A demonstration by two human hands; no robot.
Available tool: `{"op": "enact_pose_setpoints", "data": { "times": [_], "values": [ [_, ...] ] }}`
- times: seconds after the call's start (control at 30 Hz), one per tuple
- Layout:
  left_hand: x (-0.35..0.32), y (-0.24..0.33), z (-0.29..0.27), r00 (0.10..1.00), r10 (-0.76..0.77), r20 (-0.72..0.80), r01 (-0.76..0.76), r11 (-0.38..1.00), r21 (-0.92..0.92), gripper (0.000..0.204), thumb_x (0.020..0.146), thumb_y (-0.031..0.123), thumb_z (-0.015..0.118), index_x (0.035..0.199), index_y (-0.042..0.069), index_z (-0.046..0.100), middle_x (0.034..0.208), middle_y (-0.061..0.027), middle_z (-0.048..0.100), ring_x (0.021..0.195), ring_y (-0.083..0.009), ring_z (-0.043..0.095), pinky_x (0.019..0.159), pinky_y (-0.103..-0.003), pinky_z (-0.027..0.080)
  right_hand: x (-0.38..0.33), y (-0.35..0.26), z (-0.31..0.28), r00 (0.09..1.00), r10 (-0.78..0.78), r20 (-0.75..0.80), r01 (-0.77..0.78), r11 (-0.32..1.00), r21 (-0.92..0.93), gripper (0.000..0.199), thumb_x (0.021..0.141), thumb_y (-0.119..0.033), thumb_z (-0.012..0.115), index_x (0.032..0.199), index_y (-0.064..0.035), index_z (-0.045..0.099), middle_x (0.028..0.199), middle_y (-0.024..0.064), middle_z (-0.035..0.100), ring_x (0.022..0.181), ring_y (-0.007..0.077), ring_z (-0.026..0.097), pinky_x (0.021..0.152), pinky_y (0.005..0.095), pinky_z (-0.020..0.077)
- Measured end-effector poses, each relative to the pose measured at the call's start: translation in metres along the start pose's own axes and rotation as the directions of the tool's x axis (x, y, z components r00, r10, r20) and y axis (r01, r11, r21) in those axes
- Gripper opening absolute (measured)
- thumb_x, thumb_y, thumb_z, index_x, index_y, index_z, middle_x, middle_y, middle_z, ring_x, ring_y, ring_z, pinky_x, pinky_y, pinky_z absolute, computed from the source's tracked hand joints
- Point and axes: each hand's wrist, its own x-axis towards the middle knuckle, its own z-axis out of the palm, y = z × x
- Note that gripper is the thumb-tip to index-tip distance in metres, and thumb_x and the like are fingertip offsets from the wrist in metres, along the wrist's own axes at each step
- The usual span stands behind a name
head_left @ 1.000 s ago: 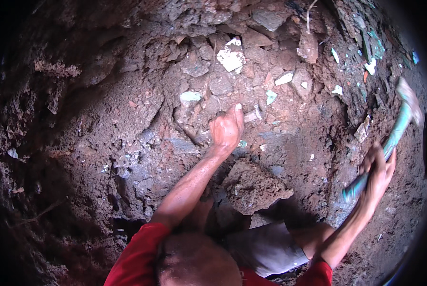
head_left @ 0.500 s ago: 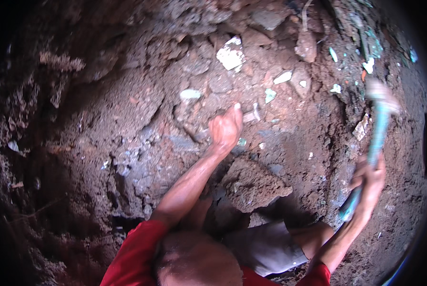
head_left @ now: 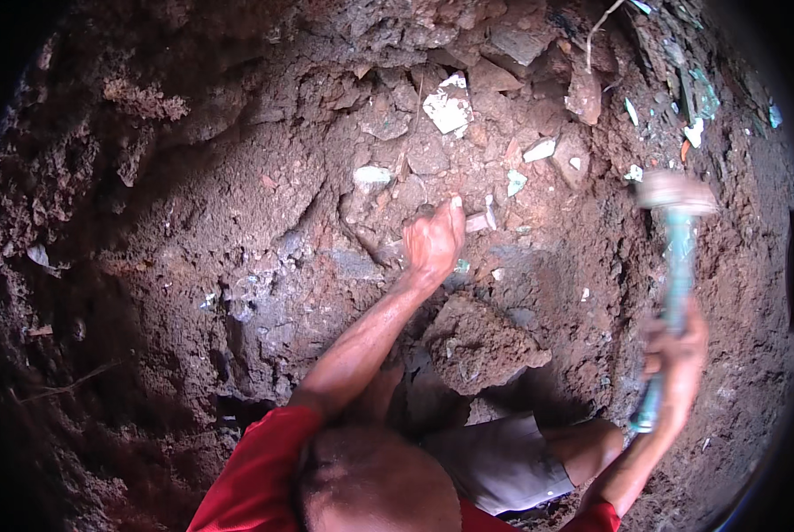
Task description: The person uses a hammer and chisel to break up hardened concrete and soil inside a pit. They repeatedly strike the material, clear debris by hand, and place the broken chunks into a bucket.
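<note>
My left hand [head_left: 433,239] is closed in a fist round a metal chisel [head_left: 480,222]. The chisel's flared, flattened end sticks out to the right of the fist, and its other end runs left toward a hollow in the brown earth wall. At the right, my right hand [head_left: 681,348] grips the lower part of a hammer [head_left: 679,238] with a green handle. Its head, blurred by motion, is raised well to the right of the chisel, apart from it.
A large rough rock [head_left: 481,344] lies just below my left hand. Pale stone pieces, among them a white flat one [head_left: 448,105] and an oval one [head_left: 373,176], sit in the lumpy soil [head_left: 211,195]. A thin root [head_left: 595,40] hangs at the upper right.
The hammer has swung a little to the left, its handle now more upright. My left hand stays on the chisel, while the whole view has shifted slightly.
</note>
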Motion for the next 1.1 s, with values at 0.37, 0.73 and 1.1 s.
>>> {"op": "enact_pose_setpoints", "data": {
  "times": [0.37,0.73,1.1],
  "values": [
    [0.0,0.01,0.006,0.983,-0.13,0.127,0.136,0.99,-0.038,0.035,0.096,0.026,0.05,0.073,0.004,0.064,0.051,-0.0199,0.055,0.045,-0.0378,0.057,0.043,-0.049,0.044,-0.025,0.071,0.09,0.887,0.073,0.456,-0.02,0.993,-0.119,0.046,0.077,0.004,0.058,0.121,-0.0002,0.047,0.073,0.0044,0.054,0.051,0.0129,0.051,0.042,0.0286,0.0409],
    [-0.004,0.01,0.002,0.999,-0.006,0.053,0.008,0.999,-0.039,0.034,0.096,0.024,0.05,0.075,0.003,0.066,0.057,-0.025,0.056,0.049,-0.0414,0.059,0.047,-0.049,0.046,0.056,0.01,-0.009,0.759,-0.31,-0.572,0.391,0.92,0.02,0.021,0.087,-0.029,0.059,0.09,-0.0091,0.06,0.065,0.0019,0.056,0.05,0.0074,0.05,0.046,0.026,0.045],
    [-0.002,-0.001,-0.001,1.0,-0.011,-0.003,0.011,1.0,0.007,0.033,0.097,0.025,0.048,0.082,0.004,0.067,0.056,-0.0232,0.056,0.048,-0.0405,0.058,0.046,-0.049,0.045,0.0,0.018,-0.015,0.998,-0.064,-0.026,0.065,0.998,0.023,0.036,0.08,-0.008,0.061,0.114,-0.001,0.053,0.071,0.0021,0.057,0.047,0.0053,0.049,0.038,0.019,0.0399]
  ]
}}
